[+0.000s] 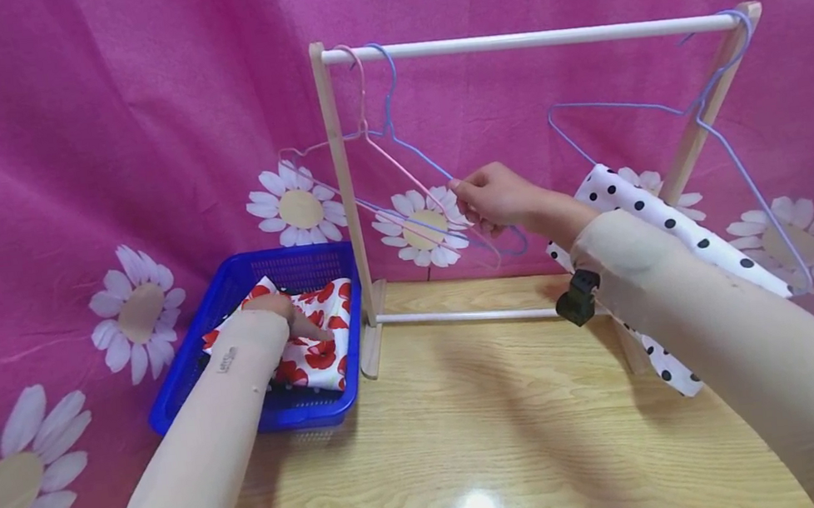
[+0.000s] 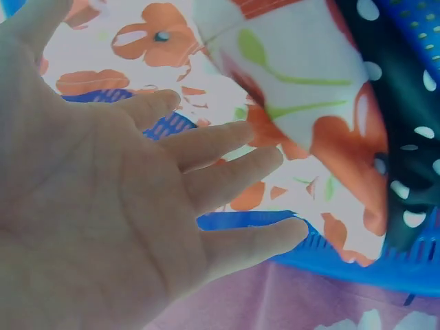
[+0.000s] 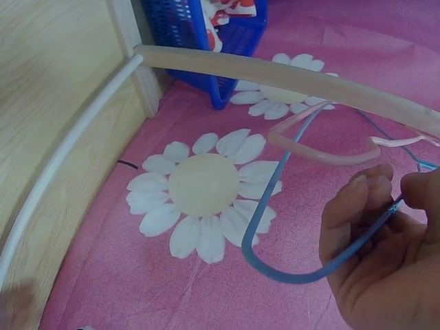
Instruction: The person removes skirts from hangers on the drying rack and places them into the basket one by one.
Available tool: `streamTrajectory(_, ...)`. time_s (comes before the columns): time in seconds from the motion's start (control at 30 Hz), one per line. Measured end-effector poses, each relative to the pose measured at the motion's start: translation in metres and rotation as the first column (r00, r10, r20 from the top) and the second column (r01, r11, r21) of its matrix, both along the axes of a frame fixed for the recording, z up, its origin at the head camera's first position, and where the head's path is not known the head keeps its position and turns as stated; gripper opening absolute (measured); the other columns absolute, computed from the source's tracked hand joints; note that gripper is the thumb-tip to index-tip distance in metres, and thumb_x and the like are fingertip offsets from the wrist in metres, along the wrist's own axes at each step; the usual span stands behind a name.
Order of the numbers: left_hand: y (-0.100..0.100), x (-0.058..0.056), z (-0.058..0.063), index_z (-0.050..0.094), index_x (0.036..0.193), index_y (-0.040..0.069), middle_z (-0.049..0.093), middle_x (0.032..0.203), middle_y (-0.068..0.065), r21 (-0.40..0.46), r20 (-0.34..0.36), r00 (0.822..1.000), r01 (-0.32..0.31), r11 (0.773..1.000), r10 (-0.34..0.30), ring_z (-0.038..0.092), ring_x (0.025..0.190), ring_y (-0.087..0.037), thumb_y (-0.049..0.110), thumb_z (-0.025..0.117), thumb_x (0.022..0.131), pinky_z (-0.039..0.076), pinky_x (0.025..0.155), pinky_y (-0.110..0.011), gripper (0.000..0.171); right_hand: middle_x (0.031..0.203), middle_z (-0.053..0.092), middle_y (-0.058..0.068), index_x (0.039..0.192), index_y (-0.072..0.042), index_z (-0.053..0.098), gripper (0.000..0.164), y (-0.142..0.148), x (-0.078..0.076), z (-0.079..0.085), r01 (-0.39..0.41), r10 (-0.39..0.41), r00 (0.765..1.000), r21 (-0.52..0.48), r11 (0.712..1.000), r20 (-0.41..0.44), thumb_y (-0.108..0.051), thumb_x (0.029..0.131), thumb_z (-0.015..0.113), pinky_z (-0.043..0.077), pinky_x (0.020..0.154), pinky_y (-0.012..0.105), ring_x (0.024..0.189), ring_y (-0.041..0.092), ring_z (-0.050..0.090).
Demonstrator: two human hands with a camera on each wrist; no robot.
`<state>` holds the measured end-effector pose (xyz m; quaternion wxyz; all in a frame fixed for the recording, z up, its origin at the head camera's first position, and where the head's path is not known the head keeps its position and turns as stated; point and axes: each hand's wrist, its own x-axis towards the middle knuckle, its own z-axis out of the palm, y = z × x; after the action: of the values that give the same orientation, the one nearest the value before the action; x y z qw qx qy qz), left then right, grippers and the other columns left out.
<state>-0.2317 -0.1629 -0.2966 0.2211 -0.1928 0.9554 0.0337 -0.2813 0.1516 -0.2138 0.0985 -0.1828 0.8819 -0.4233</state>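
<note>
My left hand (image 1: 299, 323) reaches into the blue basket (image 1: 162, 407), over a white cloth with red flowers (image 1: 337, 322). In the left wrist view the left hand's (image 2: 130, 185) fingers are spread and fairly straight beside the flowered cloth (image 2: 302, 82). A dark cloth with white dots (image 2: 405, 137) lies next to it. My right hand (image 1: 497, 196) pinches one arm of a blue hanger (image 1: 416, 152), whose hook is on the rack's rail. A pink hanger (image 1: 397, 165) hangs beside it. The right wrist view shows the blue wire (image 3: 265, 206) between thumb and fingers of the right hand (image 3: 385, 247).
The wooden rack has a white top rail (image 1: 533, 39) and a lower bar (image 1: 467, 315). Another blue hanger (image 1: 739, 157) at its right end carries a white cloth with black dots (image 1: 667, 216), partly behind my right arm. A pink flowered curtain (image 1: 192, 86) hangs behind the wooden table (image 1: 428, 436).
</note>
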Motion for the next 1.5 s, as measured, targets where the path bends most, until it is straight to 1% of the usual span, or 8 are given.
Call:
streamTrajectory(0.1,0.002,-0.005,0.003,0.040,0.148,-0.007,0.045,0.151,-0.028,-0.009,0.009,1.000,-0.019,1.000,0.019,0.047,0.139,-0.040,0.072,0.073,0.073,0.042,0.115,-0.056,0.114,0.060,0.051,-0.001,0.069,-0.008,0.054,0.049,0.002,-0.001,0.000,0.000,0.000,1.000,0.008,1.000,-0.015,-0.031,0.110,0.039,0.048,0.051,0.023,0.051,0.009,0.046)
streamTrajectory(0.17,0.002,-0.012,0.003,0.032,0.152,-0.006,0.039,0.155,-0.027,0.014,0.065,0.997,-0.037,0.999,0.036,0.043,0.141,-0.039,0.075,0.071,0.074,0.039,0.118,-0.055,0.119,0.059,0.051,-0.002,0.069,-0.009,0.055,0.049,0.003,-0.001,0.000,0.002,-0.001,1.000,0.011,1.000,-0.019,-0.032,0.109,0.040,0.048,0.052,0.023,0.052,0.009,0.047)
streamTrajectory(0.3,-0.005,-0.031,-0.006,0.024,0.158,-0.002,0.028,0.163,-0.025,0.089,0.212,0.968,0.119,0.989,-0.136,0.032,0.149,-0.037,0.073,0.054,0.088,0.032,0.123,-0.048,0.107,0.058,0.051,-0.002,0.069,-0.009,0.056,0.048,0.006,-0.001,-0.001,0.001,-0.001,1.000,0.006,1.000,-0.024,-0.032,0.109,0.042,0.049,0.054,0.024,0.055,0.009,0.049)
streamTrajectory(0.4,-0.008,-0.037,-0.010,0.025,0.159,0.004,0.024,0.165,-0.023,0.138,0.247,0.937,0.219,0.966,-0.247,0.026,0.152,-0.037,0.070,0.045,0.093,0.028,0.125,-0.048,0.095,0.057,0.050,-0.002,0.071,-0.006,0.057,0.047,0.008,0.000,-0.002,-0.012,0.012,1.000,-0.011,1.000,-0.013,-0.033,0.108,0.043,0.049,0.056,0.024,0.056,0.009,0.048)
streamTrajectory(0.6,-0.001,-0.031,-0.002,0.020,0.162,0.015,0.019,0.167,-0.022,0.107,0.160,0.955,0.236,0.966,-0.251,0.018,0.154,-0.044,0.071,0.048,0.091,0.022,0.124,-0.061,0.095,0.061,0.053,-0.002,0.089,0.002,0.060,0.044,0.011,0.002,-0.003,-0.001,0.003,0.999,-0.041,0.999,0.040,-0.035,0.108,0.044,0.050,0.057,0.021,0.056,0.006,0.051)
streamTrajectory(0.83,0.006,-0.023,0.009,0.022,0.162,0.018,0.023,0.167,-0.021,0.070,0.079,0.943,0.318,0.945,-0.323,0.022,0.153,-0.046,0.071,0.047,0.093,0.024,0.122,-0.065,0.090,0.064,0.053,-0.002,0.097,0.004,0.059,0.047,0.016,0.000,-0.004,0.019,-0.014,0.997,-0.069,0.997,0.073,-0.039,0.107,0.045,0.049,0.058,0.023,0.057,0.007,0.051)
streamTrajectory(1.03,0.007,-0.025,0.011,0.024,0.161,0.014,0.029,0.165,-0.021,0.142,-0.001,0.943,0.329,0.934,-0.333,0.028,0.150,-0.046,0.059,0.049,0.098,0.028,0.119,-0.067,0.081,0.066,0.056,-0.004,0.102,0.001,0.060,0.049,0.025,0.001,-0.004,0.046,-0.044,0.998,-0.047,0.998,0.044,-0.045,0.106,0.045,0.051,0.061,0.024,0.061,0.009,0.053)
streamTrajectory(1.5,0.015,-0.019,0.013,0.029,0.157,0.002,0.031,0.162,-0.025,0.186,-0.131,0.899,0.436,0.881,-0.418,0.036,0.148,-0.044,0.048,0.048,0.104,0.034,0.119,-0.060,0.074,0.074,0.056,-0.005,0.112,0.005,0.060,0.052,0.043,0.004,-0.013,0.071,-0.072,0.997,-0.023,0.997,-0.036,-0.044,0.107,0.042,0.047,0.066,0.020,0.073,0.008,0.053)
